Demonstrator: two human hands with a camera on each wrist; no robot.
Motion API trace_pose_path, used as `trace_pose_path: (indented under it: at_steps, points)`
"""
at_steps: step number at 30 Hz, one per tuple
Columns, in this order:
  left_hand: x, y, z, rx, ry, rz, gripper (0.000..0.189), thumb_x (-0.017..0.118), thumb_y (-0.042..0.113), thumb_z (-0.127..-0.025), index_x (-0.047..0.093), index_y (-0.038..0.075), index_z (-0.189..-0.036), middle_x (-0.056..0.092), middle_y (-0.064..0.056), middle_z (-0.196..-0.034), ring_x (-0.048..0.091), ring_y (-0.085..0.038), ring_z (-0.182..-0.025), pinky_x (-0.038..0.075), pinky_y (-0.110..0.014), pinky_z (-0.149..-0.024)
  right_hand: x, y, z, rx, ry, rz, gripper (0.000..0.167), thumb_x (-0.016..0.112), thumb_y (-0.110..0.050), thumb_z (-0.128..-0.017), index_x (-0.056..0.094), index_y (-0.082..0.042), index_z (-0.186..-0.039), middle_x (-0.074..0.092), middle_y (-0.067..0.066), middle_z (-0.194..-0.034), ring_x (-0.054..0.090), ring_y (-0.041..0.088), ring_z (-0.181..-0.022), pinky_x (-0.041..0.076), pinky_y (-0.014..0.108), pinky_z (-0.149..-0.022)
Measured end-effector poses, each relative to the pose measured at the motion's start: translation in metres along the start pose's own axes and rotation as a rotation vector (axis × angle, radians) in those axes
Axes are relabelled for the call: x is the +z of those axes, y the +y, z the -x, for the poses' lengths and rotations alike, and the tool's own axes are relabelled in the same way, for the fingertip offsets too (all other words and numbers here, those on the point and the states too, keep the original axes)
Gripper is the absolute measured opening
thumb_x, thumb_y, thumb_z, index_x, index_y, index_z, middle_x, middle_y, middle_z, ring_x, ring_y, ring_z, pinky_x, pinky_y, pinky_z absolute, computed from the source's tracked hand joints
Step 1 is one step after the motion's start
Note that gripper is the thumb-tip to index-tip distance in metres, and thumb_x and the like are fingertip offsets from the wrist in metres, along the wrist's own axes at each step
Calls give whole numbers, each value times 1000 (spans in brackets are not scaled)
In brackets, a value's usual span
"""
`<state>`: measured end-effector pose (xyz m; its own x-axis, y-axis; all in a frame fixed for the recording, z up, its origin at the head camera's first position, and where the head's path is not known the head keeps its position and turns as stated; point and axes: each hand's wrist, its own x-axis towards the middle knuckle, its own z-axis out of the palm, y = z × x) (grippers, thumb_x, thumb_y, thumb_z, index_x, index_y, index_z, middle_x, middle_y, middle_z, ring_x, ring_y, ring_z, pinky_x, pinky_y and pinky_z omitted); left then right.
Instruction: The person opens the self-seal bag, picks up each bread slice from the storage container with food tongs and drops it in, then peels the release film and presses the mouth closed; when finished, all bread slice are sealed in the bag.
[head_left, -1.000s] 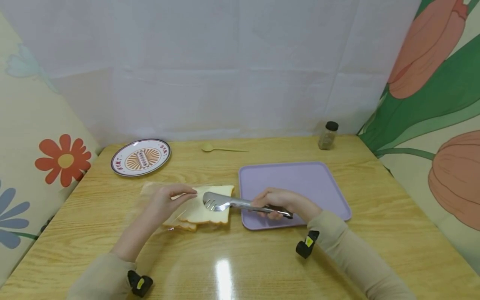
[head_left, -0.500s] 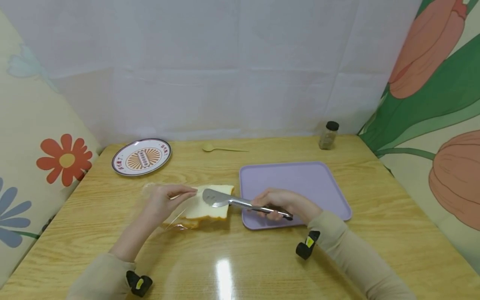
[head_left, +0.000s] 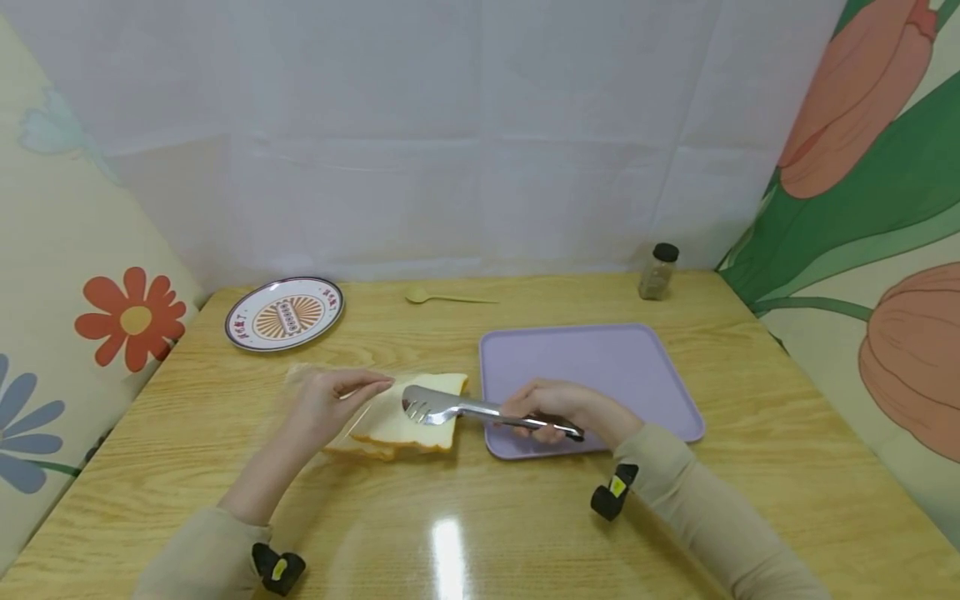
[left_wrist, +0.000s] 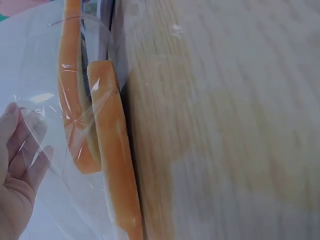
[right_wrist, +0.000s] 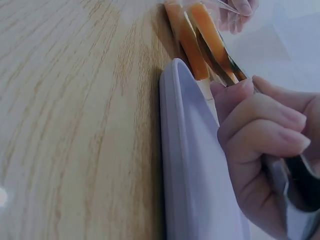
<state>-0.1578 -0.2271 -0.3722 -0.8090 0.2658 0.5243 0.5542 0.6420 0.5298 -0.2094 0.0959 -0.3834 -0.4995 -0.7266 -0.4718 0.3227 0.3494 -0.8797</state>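
Observation:
My left hand (head_left: 330, 407) pinches the clear plastic bag (left_wrist: 42, 95) by its upper film, thumb against fingers. Inside the bag's opening lie two bread slices, the upper slice (head_left: 397, 427) overlapping the lower slice (head_left: 367, 451) and reaching farther right. With curled fingers my right hand (head_left: 546, 406) grips metal tongs (head_left: 442, 406) by their dark-ended handle, over the tray's near left part. The slotted tong head rests flat over the upper slice. In the right wrist view, the other tong arm (right_wrist: 216, 66) runs between the two slices, its tip hidden.
A lilac tray (head_left: 585, 350) sits right of the bread. Farther back are a patterned plate (head_left: 247, 329) on the left, a gold spoon (head_left: 450, 299) in the middle and a black-capped jar (head_left: 656, 275) on the right. A white cloth (head_left: 450, 167) hangs behind the table.
The tong head and upper slice rose and tilted slightly, then settled lower and a little to the left. Both hands have barely moved, and the left still holds the bag.

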Motion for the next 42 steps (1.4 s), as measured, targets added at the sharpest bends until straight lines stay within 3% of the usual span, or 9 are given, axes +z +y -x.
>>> trace_pose_path:
  at_steps: [5,11,15,19,23,29,35,39,42]
  points:
    - [1,-1,0,29,14,7,14,71,-4,-77,75,5,-88,74,-9,-86,66,-2,-84,48,-3,-75,1,-1,0,12,29,11,22,49,-16,-95,61,2,-100,51,1,-60,34,5,-37,27,17,-32]
    - [1,-2,-1,76,9,-7,16,74,-3,-75,75,7,-86,74,-7,-83,69,-6,-80,50,-4,-73,-2,1,-2,32,-62,-88,25,40,-19,-99,58,-1,-102,50,-1,-63,32,1,-37,24,15,-32]
    - [1,-2,-1,33,-1,-8,13,72,-2,-78,75,5,-88,74,-8,-84,68,-7,-79,52,-7,-70,-3,2,-2,27,-99,-84,27,40,-21,-99,57,-1,-104,49,-2,-63,32,0,-38,24,14,-32]
    - [2,0,-1,-19,-23,-31,11,71,0,-80,75,6,-88,74,-9,-86,70,-14,-79,56,-17,-69,-4,2,0,10,-86,-35,28,45,-18,-97,58,4,-109,51,-1,-62,33,3,-37,26,16,-32]
    - [4,0,2,-13,-52,-48,11,71,0,-79,75,5,-88,74,-9,-86,70,-19,-80,58,-22,-71,-4,2,1,7,-52,32,31,50,-16,-95,59,6,-114,52,0,-60,34,4,-37,28,16,-32]
    - [3,0,3,-1,-42,47,10,70,0,-81,74,3,-89,74,-11,-87,69,-7,-82,53,-9,-72,-3,1,0,0,-70,31,30,50,-18,-96,59,7,-111,52,1,-61,34,4,-38,27,16,-32]
    - [1,2,2,-35,-49,86,10,69,2,-82,74,4,-91,74,-11,-88,63,6,-82,53,-8,-70,-2,0,1,-8,-64,25,31,49,-18,-96,59,8,-110,52,1,-61,34,4,-37,26,16,-32]
    - [1,4,4,-50,-73,105,10,69,3,-83,74,3,-91,74,-11,-90,66,2,-83,54,-11,-70,-2,1,1,14,-62,-11,29,48,-18,-96,60,4,-109,52,0,-60,34,3,-37,26,15,-32]
    - [1,4,5,-52,-90,128,10,68,3,-83,74,3,-91,74,-11,-90,65,2,-81,55,-13,-68,-2,2,0,20,-111,-80,28,44,-19,-98,58,3,-110,51,-1,-61,33,1,-37,25,15,-32]
